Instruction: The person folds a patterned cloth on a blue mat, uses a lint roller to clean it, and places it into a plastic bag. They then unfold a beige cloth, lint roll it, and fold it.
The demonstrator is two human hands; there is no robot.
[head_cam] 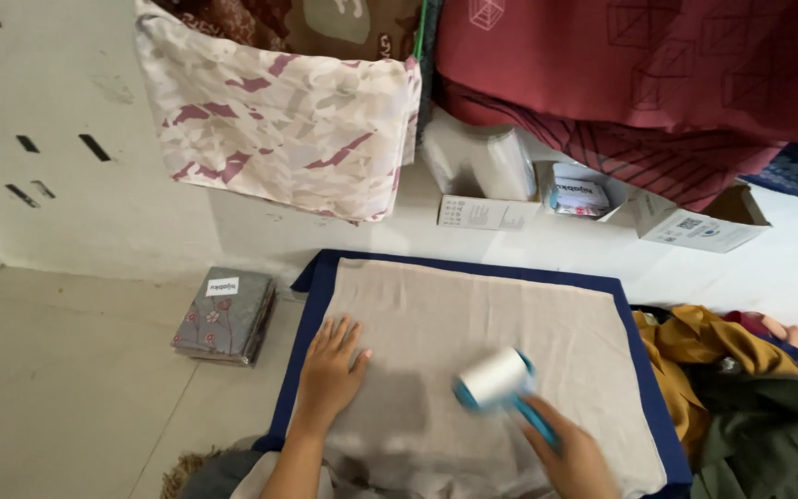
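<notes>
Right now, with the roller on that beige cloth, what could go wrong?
The left hand pins only the near-left part of the beige cloth, so the lint roller held by the right hand might drag and wrinkle the far side. The pile of clothes at the right edge could snag it.

Pale floor (pixel 66 388) carries a blue-edged mat (pixel 311 305), folded grey cloth (pixel 225 316), clothes heap (pixel 741 388)

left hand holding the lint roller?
No, the left hand lies flat on the beige cloth; the right hand holds the lint roller by its blue handle.
</notes>
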